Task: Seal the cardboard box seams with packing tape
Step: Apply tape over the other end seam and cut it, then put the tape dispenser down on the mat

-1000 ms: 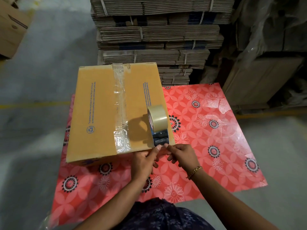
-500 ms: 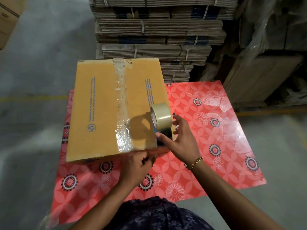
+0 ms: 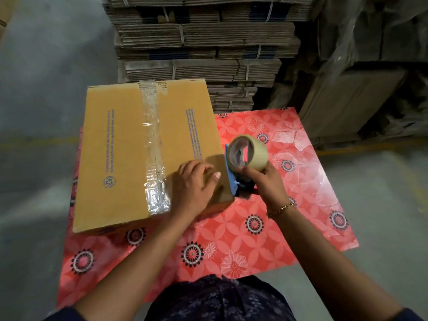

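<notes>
A closed brown cardboard box (image 3: 120,154) lies on a red flowered table (image 3: 301,205). A strip of clear packing tape (image 3: 152,144) runs along its middle seam from the far edge to the near edge. My left hand (image 3: 194,188) rests flat on the box top near its near right corner, fingers spread. My right hand (image 3: 264,181) grips a blue tape dispenser (image 3: 234,179) carrying a beige tape roll (image 3: 250,154). The dispenser is held just off the box's right edge, above the table.
Tall stacks of strapped flat cardboard (image 3: 203,42) stand right behind the table. Plastic-wrapped bundles (image 3: 370,66) fill the right background. Grey concrete floor (image 3: 41,89) with a yellow line lies to the left and right.
My right hand took hold of the dispenser and lifted it off the box top to the right. My left hand moved from the box's near edge up onto its top.
</notes>
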A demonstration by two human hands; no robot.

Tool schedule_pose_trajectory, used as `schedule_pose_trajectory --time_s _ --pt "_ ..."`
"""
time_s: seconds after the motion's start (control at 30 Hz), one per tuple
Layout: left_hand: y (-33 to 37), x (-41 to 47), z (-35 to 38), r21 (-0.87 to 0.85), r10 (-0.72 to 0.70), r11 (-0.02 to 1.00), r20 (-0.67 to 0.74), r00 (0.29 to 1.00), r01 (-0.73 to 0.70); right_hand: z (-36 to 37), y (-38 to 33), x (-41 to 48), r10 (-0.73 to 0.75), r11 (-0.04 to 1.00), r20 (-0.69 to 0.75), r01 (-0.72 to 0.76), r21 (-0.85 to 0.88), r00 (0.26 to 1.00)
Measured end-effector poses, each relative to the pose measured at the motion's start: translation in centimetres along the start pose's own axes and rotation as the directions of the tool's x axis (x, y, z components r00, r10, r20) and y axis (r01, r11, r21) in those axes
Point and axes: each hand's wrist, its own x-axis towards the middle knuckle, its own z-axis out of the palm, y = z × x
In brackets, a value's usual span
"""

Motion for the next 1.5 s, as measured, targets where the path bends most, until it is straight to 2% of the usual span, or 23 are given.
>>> schedule_pose_trajectory --time_s 0.1,0.2,0.3,0.4,0.7,0.9,1.07,1.17,1.33,1.5 --pt "0.7 1.5 2.9 0.236 -0.002 0.972 0.067 0.998 -0.014 -3.8 1.2 1.7 0.070 0.994 -0.023 -0.068 0.083 0.997" --pt "1.3 2.7 4.7 0.353 -0.076 0.935 0.092 0.993 0.039 -7.4 3.0 3.8 0.229 0.956 -0.037 -0.218 0.195 0.973" --pt "1.4 2.8 5.7 0.482 -0.091 0.875 0.075 0.993 0.044 -10.6 5.2 6.5 0.322 0.925 -0.057 -0.302 0.229 0.945" --pt "1.4 2.5 6.1 0.532 -0.094 0.845 0.048 0.994 0.054 -12.6 7.1 9.3 0.412 0.884 -0.048 -0.386 0.263 0.910" --pt "2.0 2.5 6.2 0.556 -0.092 0.828 0.001 0.996 0.076 -14.3 9.7 15.5 0.543 0.805 0.079 -0.545 0.235 0.836" --pt "2.2 2.4 6.0 0.554 -0.112 0.828 0.008 0.994 0.089 -14.5 10.9 16.8 0.516 0.828 0.086 -0.522 0.202 0.852" --pt "2.4 2.5 5.8 0.551 -0.119 0.829 0.005 0.993 0.097 -15.3 10.8 17.1 0.457 0.889 -0.017 -0.456 0.046 0.889" --pt "2.5 2.5 5.7 0.548 -0.113 0.831 -0.001 0.994 0.095 -16.3 10.9 16.9 0.453 0.886 -0.035 -0.454 -0.090 0.891" --pt "2.3 2.4 5.7 0.528 -0.109 0.844 -0.001 0.994 0.093 -17.8 11.1 15.9 0.442 0.888 -0.042 -0.444 -0.118 0.896" --pt "2.0 2.4 5.7 0.508 -0.120 0.857 0.029 0.992 0.089 -18.1 10.3 13.0 0.375 0.900 -0.020 -0.369 -0.231 0.927"
